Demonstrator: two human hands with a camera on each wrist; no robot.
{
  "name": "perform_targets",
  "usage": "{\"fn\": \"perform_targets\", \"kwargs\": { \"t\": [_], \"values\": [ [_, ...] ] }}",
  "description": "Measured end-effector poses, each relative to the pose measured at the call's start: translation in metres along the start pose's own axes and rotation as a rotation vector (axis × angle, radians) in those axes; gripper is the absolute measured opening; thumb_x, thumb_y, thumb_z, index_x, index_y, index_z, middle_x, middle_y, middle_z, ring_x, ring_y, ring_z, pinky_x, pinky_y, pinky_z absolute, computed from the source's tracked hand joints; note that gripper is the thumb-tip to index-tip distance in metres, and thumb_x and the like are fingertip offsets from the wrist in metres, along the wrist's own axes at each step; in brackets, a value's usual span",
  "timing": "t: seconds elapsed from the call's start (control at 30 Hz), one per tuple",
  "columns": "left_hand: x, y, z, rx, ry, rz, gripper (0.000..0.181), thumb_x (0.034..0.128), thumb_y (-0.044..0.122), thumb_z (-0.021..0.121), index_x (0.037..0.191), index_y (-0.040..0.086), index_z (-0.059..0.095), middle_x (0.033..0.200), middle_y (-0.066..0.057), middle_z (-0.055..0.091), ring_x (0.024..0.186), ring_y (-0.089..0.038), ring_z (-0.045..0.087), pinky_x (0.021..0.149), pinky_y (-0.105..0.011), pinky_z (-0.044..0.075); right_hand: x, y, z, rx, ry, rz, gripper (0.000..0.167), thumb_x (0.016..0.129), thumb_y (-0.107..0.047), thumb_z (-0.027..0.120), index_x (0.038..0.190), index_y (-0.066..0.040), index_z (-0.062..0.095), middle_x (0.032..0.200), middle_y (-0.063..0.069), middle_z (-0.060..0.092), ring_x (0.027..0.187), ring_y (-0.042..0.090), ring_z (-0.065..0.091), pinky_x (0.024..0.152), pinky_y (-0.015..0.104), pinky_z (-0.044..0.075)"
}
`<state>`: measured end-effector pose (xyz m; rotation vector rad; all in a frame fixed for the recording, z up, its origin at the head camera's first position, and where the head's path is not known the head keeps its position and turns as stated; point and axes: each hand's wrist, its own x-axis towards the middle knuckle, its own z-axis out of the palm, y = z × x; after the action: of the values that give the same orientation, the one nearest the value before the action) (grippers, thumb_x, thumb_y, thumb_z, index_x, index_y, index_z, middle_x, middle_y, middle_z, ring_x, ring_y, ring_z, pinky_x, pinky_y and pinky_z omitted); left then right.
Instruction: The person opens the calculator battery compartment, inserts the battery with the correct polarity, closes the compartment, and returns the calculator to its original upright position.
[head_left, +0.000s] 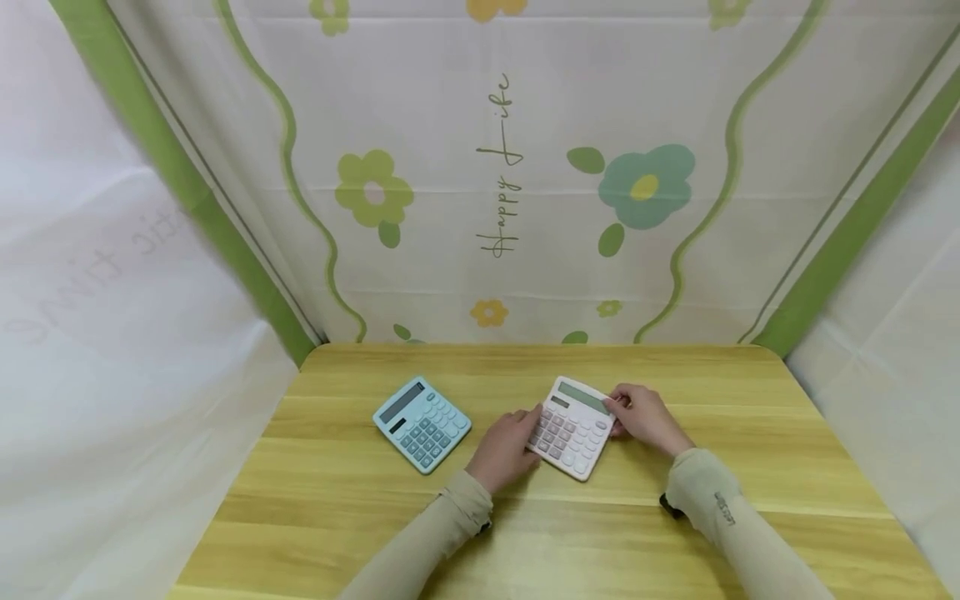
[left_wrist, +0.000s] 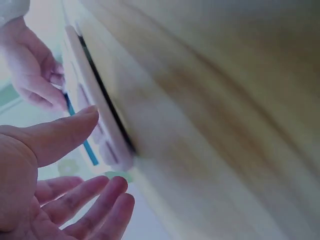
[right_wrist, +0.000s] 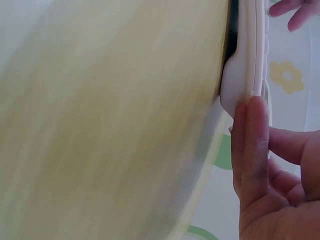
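A pale pink calculator (head_left: 573, 429) lies slightly turned on the table, its screen toward the back. My right hand (head_left: 647, 419) pinches its upper right corner, thumb on top; the right wrist view shows the fingers (right_wrist: 256, 145) along the calculator's edge (right_wrist: 248, 60). At the calculator's left side is my left hand (head_left: 504, 450). In the left wrist view its thumb (left_wrist: 65, 135) is extended and its fingers are spread, not closed round the calculator; whether they touch it I cannot tell. A light blue calculator (head_left: 422, 425) lies farther left, touched by neither hand.
The wooden table (head_left: 315, 517) runs back to a white curtain (head_left: 450, 267) printed with flowers. More white fabric (head_left: 150, 333) hangs on the left and right sides. Both forearms reach in from the front edge.
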<state>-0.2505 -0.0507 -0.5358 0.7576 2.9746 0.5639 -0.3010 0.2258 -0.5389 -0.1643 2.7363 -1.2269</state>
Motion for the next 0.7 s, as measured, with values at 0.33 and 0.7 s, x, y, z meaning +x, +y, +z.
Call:
{"fn": "perform_targets", "kwargs": {
  "t": [0.33, 0.7],
  "values": [
    [-0.03, -0.004, -0.013, 0.157, -0.164, 0.253, 0.064, 0.0958, 0.045, 0.072, 0.153, 0.024, 0.052, 0.153, 0.001, 0.056, 0.137, -0.023, 0.057, 0.113, -0.041, 0.048, -0.001, -0.011, 0.009, 0.093, -0.005, 0.038, 0.021, 0.107, -0.01, 0.055, 0.116, 0.008, 0.059, 0.096, 0.018, 0.064, 0.065, 0.018, 0.069, 0.06, 0.03, 0.061],
    [-0.056, -0.066, -0.051, 0.226, 0.073, 0.116, 0.073, 0.0933, 0.047, 0.074, 0.155, 0.016, 0.049, 0.152, -0.01, 0.057, 0.138, -0.036, 0.053, 0.111, -0.06, 0.045, 0.007, -0.026, 0.019, 0.12, -0.017, 0.072, 0.02, 0.107, -0.011, 0.055, 0.116, 0.005, 0.061, 0.096, 0.017, 0.064, 0.067, 0.018, 0.069, 0.063, 0.031, 0.062]
  ]
}}
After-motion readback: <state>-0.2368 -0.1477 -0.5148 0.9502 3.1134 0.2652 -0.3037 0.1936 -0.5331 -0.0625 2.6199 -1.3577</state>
